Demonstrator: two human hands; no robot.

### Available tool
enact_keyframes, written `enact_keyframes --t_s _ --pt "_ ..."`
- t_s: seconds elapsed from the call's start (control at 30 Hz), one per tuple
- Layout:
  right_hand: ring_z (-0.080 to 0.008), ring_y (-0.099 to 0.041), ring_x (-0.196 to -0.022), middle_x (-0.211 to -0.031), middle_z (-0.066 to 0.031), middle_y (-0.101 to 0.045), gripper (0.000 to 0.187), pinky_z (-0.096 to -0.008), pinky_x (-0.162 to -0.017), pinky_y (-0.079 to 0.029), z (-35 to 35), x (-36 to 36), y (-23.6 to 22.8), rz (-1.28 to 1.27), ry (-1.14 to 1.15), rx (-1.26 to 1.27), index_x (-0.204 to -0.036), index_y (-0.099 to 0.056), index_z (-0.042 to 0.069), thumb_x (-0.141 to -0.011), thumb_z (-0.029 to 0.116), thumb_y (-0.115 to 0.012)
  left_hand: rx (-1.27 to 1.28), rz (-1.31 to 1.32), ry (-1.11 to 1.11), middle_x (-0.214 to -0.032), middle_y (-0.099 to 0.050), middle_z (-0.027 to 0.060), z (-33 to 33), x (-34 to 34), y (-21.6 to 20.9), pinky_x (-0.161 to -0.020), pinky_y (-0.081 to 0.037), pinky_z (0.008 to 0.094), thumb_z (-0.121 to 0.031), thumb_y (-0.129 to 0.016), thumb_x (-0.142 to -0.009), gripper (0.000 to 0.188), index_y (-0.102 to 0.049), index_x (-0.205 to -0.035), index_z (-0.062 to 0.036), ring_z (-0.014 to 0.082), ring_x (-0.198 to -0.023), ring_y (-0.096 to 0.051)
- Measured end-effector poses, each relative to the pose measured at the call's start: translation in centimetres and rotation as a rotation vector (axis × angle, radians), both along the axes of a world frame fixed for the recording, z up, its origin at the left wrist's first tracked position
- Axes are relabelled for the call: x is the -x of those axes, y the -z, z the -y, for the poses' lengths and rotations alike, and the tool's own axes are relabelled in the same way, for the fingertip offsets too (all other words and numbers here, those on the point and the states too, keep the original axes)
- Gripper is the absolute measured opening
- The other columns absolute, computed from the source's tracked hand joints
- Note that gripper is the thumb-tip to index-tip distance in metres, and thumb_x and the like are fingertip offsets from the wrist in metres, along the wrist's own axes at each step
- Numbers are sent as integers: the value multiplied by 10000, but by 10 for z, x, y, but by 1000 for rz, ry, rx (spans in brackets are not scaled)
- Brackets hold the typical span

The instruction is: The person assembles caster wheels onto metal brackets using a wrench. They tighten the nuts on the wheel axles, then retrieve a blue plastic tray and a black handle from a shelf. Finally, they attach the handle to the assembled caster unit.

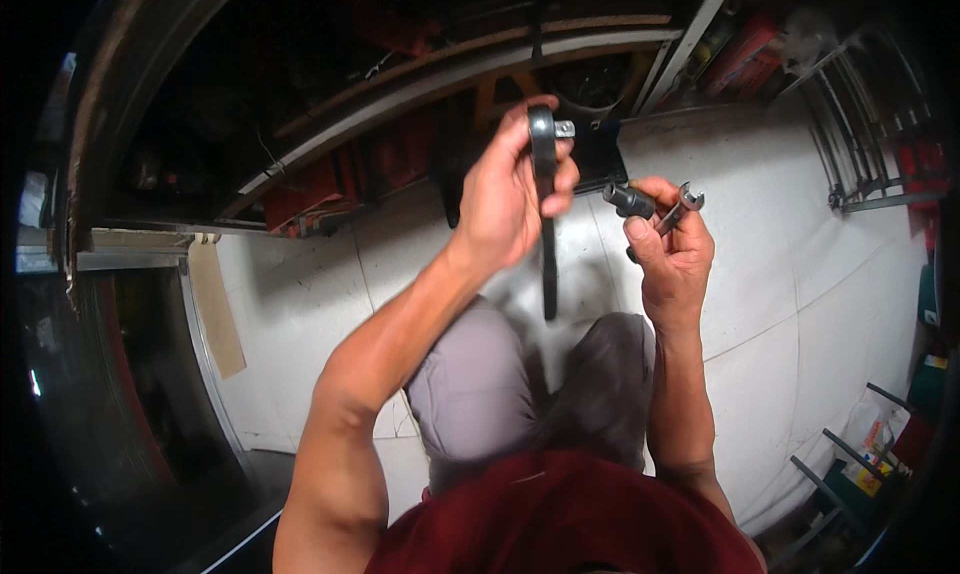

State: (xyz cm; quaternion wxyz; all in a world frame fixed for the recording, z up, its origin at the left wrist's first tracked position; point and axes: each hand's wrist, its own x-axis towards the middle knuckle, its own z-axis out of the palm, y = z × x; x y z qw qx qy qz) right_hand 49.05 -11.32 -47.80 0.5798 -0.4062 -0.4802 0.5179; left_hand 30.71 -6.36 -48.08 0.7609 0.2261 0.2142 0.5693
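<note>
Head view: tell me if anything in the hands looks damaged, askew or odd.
Nothing stands out. The left hand holds a dark ratchet handle hanging straight down, its square drive at the top. The right hand holds a dark socket and a small open-end wrench. No damage is visible.

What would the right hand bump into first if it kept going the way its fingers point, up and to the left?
Probably the ratchet wrench held in the left hand; the right hand aims its dark socket toward it, though depth is unclear.

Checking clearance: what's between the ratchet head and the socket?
Nothing. In the head view a bare gap, white floor behind, separates the ratchet in the left hand from the socket.
</note>
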Motion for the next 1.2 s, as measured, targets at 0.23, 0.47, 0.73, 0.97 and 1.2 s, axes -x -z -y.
enact_keyframes --t_s 0.23,0.47,0.73,0.97,1.2 --pt "25 -406 -610 -822 41 -587 252 -156 -545 -325 42 -7 -55 146 -76 -159 -1103 -620 -8 -863 -8 -700 118 216 152 -996 -582 49 106 -24 -58 -517 -388 244 -376 -361 -1085 414 -397 -1424 -140 159 -754 -556" --pt "-25 -480 -684 -971 -1 -626 276 -189 -581 -385 88 -29 -63 459 -65 -247 -1063 -693 25 -800 16 -775 76 287 230 -1012 -589 61 143 -31 -42 -499 -402 233 -324 -454 -1070 408 -423 -1403 -90 152 -803 -573" --pt "-71 -584 -848 -1011 -37 -651 295 -208 -741 -478 111 -8 -54 60 -39 -102 -1118 -651 -9 -840 -12 -748 74 274 180 -865 -559 36 156 -23 -34 -494 -399 236 -319 -508 -1052 379 -479 -1361 -103 134 -734 -573" --pt "-85 -648 -764 -895 -73 -713 285 -213 -663 -504 108 -14 -49 446 -101 -333 -1115 -650 -11 -885 116 -759 85 313 335 -1014 -634 111 156 -17 -16 -493 -450 241 -326 -488 -1056 388 -467 -1368 -96 182 -759 -646" --pt "-92 -669 -785 -898 -66 -700 233 -223 -688 -515 117 -15 -46 455 -112 -203 -1119 -633 -5 -926 99 -709 208 300 342 -841 -591 34 162 -28 -22 -481 -401 226 -377 -489 -1055 390 -500 -1332 -104 105 -646 -571"
